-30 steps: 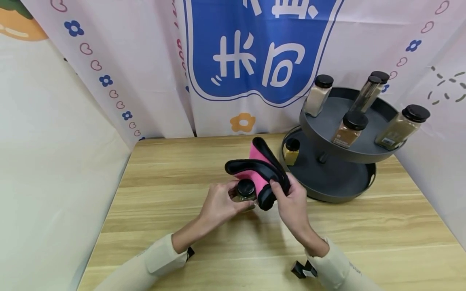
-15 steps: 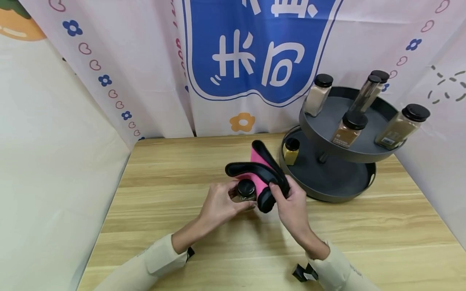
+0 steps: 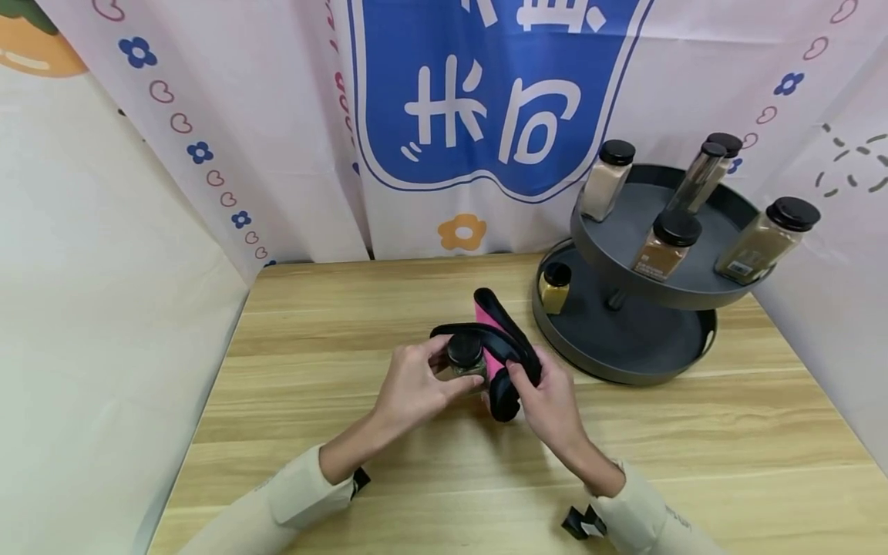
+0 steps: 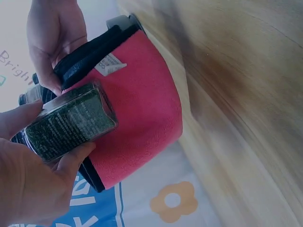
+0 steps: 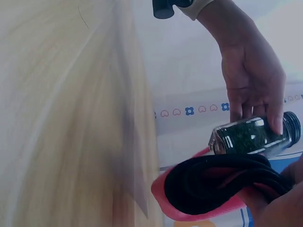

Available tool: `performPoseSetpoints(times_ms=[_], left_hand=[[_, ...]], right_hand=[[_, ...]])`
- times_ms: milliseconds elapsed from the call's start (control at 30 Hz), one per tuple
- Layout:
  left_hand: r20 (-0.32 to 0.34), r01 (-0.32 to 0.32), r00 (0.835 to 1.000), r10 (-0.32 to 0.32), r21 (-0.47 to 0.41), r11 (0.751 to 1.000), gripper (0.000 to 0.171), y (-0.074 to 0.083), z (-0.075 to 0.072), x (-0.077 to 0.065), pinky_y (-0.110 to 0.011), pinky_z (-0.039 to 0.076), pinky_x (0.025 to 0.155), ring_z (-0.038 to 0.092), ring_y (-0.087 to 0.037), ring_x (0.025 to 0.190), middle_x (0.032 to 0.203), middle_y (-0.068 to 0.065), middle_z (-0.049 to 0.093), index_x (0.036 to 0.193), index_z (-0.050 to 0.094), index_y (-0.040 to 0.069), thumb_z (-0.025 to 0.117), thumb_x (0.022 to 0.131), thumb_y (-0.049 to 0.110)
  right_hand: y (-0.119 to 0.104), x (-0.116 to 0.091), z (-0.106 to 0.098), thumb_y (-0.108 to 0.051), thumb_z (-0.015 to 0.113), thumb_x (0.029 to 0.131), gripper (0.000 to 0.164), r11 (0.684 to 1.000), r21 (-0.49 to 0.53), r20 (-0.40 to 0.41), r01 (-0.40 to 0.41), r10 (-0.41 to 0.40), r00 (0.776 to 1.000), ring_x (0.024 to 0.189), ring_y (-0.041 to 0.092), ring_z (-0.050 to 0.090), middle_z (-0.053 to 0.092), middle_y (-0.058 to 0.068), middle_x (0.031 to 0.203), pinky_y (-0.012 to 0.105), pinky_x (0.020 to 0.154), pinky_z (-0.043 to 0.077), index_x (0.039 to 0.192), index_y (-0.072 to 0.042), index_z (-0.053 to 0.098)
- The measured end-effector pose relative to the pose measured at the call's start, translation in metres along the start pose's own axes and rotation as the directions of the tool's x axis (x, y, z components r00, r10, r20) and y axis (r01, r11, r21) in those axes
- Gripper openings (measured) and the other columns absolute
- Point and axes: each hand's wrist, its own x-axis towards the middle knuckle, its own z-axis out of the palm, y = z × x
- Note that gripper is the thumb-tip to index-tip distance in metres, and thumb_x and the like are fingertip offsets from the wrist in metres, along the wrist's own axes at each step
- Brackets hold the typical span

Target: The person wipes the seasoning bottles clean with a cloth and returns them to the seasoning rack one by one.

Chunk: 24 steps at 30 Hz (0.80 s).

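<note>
My left hand grips a square glass spice jar with a black lid. Dark green flakes fill it, and pale print covers one side. A pink cloth with black edging, folded over, is pinched in my right hand by its black border. In the head view the cloth lies right against the jar's right side, partly hiding it. The left wrist view shows the jar's base in front of the cloth's pink face; whether they touch there I cannot tell. Both are held above the table.
A two-tier dark grey round rack stands at the right back. Several black-lidded jars sit on its upper tier, including one with brown powder. A yellow jar stands on the lower tier. A printed curtain hangs behind the wooden table.
My right hand and the cloth have shifted slightly left and nearer to me. The jar has moved a little left and away from me, still in my left hand.
</note>
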Motion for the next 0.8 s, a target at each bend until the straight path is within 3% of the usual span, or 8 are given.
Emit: performPoseSetpoints(times_ms=[133,267,467,633,800], left_hand=[[0.041,0.019,0.999,-0.021,0.042,0.999,0.045,-0.001,-0.002,0.0,-0.022,0.052,0.06,0.06,-0.007,0.068,0.085,-0.003,0.076,0.114,0.075,0.002,0.096,0.078,0.018],[0.084,0.029,0.996,-0.034,0.063,0.998,0.044,-0.004,-0.005,0.0,-0.021,0.038,0.055,0.043,-0.008,0.06,0.069,0.0,0.059,0.113,0.074,0.004,0.095,0.079,0.021],[0.155,0.041,0.987,-0.045,0.026,0.999,0.048,-0.008,-0.006,0.002,-0.02,0.043,0.059,0.049,-0.008,0.065,0.081,-0.001,0.068,0.12,0.073,0.002,0.094,0.078,0.014],[0.239,0.105,0.967,-0.094,-0.036,0.994,0.05,-0.014,-0.006,0.002,-0.022,0.05,0.065,0.056,-0.01,0.073,0.099,-0.005,0.074,0.124,0.07,-0.001,0.092,0.08,0.01],[0.307,0.103,0.949,-0.076,-0.072,0.992,0.048,-0.024,-0.008,0.002,-0.026,0.059,0.08,0.067,-0.012,0.089,0.11,-0.009,0.075,0.125,0.068,-0.002,0.089,0.082,0.004]], right_hand=[[0.002,0.005,-0.004,-0.005,0.069,0.101,0.005,1.0,-0.013,-0.003,0.015,-0.015,1.0,0.061,0.01,0.051,0.056,0.002,0.072,0.023,0.054,0.042,0.103,0.0,0.07],[0.002,0.009,-0.009,-0.003,0.069,0.1,0.003,0.998,-0.018,-0.013,0.057,-0.057,0.998,0.057,0.01,0.05,0.053,0.002,0.068,0.021,0.051,0.041,0.101,0.0,0.069],[0.002,0.014,-0.015,-0.003,0.069,0.1,0.003,0.997,-0.029,-0.022,0.069,-0.07,0.997,0.056,0.01,0.05,0.055,0.004,0.069,0.022,0.05,0.04,0.102,-0.001,0.07],[0.001,0.017,-0.019,-0.004,0.069,0.1,0.003,0.996,-0.053,-0.038,0.067,-0.069,0.997,0.058,0.011,0.051,0.058,0.006,0.073,0.021,0.051,0.042,0.1,-0.001,0.07],[0.001,0.017,-0.022,-0.005,0.069,0.101,0.005,0.996,-0.053,-0.04,0.07,-0.072,0.997,0.057,0.009,0.05,0.055,0.005,0.072,0.021,0.05,0.041,0.098,-0.001,0.07]])
